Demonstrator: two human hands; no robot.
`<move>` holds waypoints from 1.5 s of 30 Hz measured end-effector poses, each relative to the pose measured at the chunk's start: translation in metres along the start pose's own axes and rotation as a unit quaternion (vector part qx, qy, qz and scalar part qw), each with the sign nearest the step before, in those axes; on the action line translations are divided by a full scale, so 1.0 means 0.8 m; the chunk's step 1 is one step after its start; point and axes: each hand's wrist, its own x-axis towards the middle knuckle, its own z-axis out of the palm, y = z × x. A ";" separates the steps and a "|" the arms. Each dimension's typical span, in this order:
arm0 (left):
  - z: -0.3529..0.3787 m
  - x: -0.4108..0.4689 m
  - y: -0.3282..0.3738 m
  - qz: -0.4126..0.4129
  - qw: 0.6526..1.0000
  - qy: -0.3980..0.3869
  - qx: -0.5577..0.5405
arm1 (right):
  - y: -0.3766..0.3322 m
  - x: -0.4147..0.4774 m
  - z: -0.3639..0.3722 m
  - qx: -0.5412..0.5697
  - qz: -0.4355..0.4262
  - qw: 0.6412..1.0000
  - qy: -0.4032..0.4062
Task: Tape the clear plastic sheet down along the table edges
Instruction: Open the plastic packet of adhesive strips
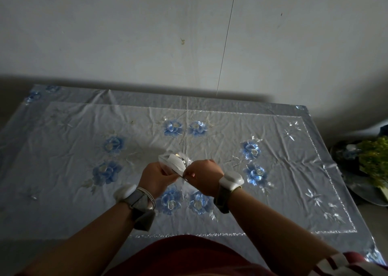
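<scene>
A clear plastic sheet [220,141] printed with blue flowers and a silver border lies wrinkled over the table. Above its middle I hold a roll of clear tape [174,162] with a white inner ring. My left hand [156,178] grips the roll from the left. My right hand [204,176] pinches at the roll's right side, where the tape end seems to be; the end itself is too small to make out. Both wrists carry white band devices.
The table's far edge [189,99] meets a pale wall. A dark tray with green leafy stuff [373,162] sits low beyond the table's right edge. A thin cord [225,45] hangs down the wall. My red garment is at the near edge.
</scene>
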 end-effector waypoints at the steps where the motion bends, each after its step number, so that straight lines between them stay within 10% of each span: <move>1: 0.000 0.000 0.001 0.005 1.000 -0.004 0.005 | 0.000 0.000 0.002 -0.002 0.001 1.000 0.009; 45: 0.006 0.011 0.020 -0.054 0.998 0.043 0.000 | -0.011 0.003 0.005 -0.094 -0.014 0.988 0.123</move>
